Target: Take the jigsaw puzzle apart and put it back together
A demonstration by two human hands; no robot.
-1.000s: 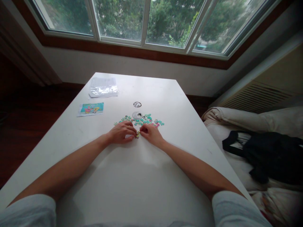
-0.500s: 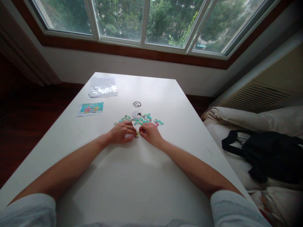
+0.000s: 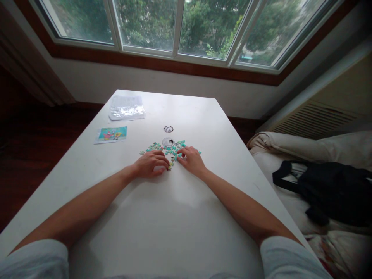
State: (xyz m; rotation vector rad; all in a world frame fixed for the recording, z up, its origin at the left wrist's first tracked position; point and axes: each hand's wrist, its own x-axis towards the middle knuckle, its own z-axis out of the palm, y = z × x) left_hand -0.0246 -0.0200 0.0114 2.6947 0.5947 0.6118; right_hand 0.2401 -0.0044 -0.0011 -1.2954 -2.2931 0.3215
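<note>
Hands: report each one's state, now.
Left hand: curled, fingertips at small yellow jigsaw pieces; grip unclear.
Right hand: loosely curled beside small teal jigsaw pieces; grip unclear.

Seen from the left grip [image 3: 151, 162] and right grip [image 3: 192, 159], the counter [image 3: 174, 224] is open toward 6 and 2 o'clock. At 12, jigsaw pieces [image 3: 154, 147] and a round disc [image 3: 168, 142] obstruct low passage; a cartoon card [image 3: 112, 133] lies at 10, a plastic bag [image 3: 127, 107] at 11.

Table [image 3: 174, 217] smooth & semi-gloss; puzzle pcs [image 3: 180, 144]: mat'l unclear; packet [image 3: 127, 111] shiny plastic w/ creases; picture [image 3: 112, 134] paper; sleeve [image 3: 35, 257] matt cloth.
</note>
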